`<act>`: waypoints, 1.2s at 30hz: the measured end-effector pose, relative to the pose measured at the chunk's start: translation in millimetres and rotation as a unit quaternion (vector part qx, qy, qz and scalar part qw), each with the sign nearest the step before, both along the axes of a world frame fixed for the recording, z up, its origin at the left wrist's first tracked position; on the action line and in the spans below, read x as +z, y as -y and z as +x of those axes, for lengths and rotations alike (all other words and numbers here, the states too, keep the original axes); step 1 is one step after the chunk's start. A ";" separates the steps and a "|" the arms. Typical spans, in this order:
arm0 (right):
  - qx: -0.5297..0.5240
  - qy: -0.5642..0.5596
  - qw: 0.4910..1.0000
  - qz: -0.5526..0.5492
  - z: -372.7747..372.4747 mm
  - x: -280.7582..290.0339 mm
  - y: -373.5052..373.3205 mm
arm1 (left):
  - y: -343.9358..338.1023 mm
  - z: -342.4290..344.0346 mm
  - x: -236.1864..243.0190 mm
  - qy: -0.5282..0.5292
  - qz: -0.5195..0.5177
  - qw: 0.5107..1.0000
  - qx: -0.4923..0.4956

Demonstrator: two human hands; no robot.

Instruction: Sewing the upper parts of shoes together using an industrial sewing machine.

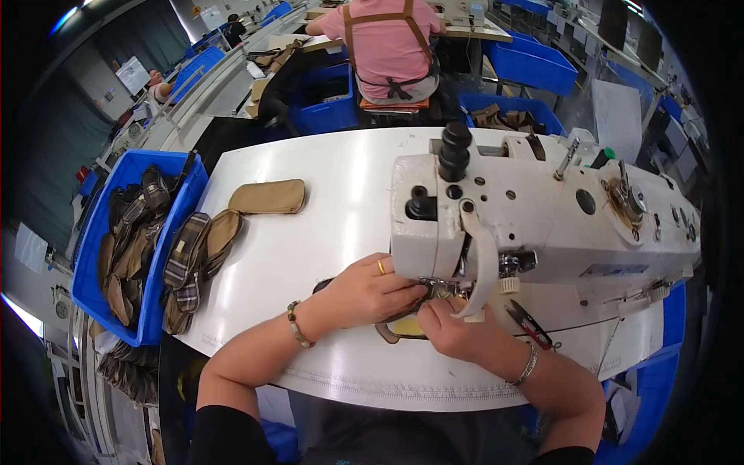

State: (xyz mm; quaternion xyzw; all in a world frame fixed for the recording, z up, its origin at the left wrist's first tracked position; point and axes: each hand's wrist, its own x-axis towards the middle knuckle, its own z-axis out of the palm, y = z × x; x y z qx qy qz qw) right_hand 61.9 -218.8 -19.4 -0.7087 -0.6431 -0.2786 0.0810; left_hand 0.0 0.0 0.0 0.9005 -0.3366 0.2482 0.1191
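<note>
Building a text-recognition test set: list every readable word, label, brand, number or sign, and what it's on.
None is legible.
Ruler scale along the near edge of the white table: markings too small to read.
Blue-grey plate on the side of the sewing machine: too blurred to read.
White sheet in the upper-left background: any print too small and blurred to read.
</note>
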 end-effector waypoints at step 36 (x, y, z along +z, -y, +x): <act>-0.098 -0.080 0.988 -0.093 -8.4 -98.3 25.2 | 12.9 -5.6 9.3 -0.145 -0.079 0.984 0.069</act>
